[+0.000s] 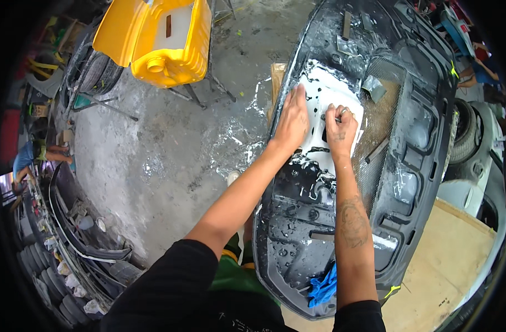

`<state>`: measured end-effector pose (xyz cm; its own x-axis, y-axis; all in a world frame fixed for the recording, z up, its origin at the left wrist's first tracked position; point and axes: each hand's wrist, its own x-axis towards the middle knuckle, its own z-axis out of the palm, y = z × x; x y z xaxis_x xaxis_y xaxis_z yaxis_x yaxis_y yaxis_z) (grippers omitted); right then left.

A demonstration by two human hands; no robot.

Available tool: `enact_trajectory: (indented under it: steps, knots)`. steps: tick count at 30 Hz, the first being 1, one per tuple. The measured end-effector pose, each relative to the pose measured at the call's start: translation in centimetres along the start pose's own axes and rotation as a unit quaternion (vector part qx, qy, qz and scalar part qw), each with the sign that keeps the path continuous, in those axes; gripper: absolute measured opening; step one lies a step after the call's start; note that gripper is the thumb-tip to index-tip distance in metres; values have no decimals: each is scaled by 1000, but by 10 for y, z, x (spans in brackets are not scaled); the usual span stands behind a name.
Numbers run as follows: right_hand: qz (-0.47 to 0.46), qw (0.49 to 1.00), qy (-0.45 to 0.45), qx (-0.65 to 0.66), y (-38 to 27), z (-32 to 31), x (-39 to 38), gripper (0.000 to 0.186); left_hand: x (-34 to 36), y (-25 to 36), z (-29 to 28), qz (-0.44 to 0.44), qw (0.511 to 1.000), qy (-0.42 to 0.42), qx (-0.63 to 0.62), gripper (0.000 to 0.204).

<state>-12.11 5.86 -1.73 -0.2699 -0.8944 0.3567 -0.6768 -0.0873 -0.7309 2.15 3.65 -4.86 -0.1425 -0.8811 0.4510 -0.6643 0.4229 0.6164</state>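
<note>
My left hand (294, 120) rests with fingers stretched out on a white sheet-like layer (315, 97) with dark holes or spots, along the left side of a large black moulded panel (286, 227). My right hand (340, 127) is curled on the same white layer, a ring on one finger; what it grips, if anything, is hidden. White smears mark the panel around both hands. A mesh strip (385, 77) with a brownish centre runs along their right, with a small metal plate (374, 87) on it. Blue gloves or cloth (322, 288) lie near the panel's near end.
A cut yellow jerrycan (175, 61) on a metal stand at upper left, stacked tyres (40, 268) and parts at left, a plywood board (441, 249) and white car part (471, 188) at right. Other people (29, 160) are at the far left and right (479, 69).
</note>
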Motion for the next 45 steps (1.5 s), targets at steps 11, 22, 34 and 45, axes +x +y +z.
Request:
enact_trajectory:
  steps: [11,22,34,45]
  knots:
    - [3,1000,6,-1,1,2,-1,33,48,-9,1,-50,992,-75,-91,58]
    - [54,998,1,42,-10,3,-2,34,27,-20,12,-27,995,-15,-95,56]
    - [23,1000,-1,3,-16,3,2,34,72,-43,-1,-43,989,-19,-144,41]
    - [37,999,0,-13,-11,3,1,34,46,-27,6,-5,984,-56,-168,37]
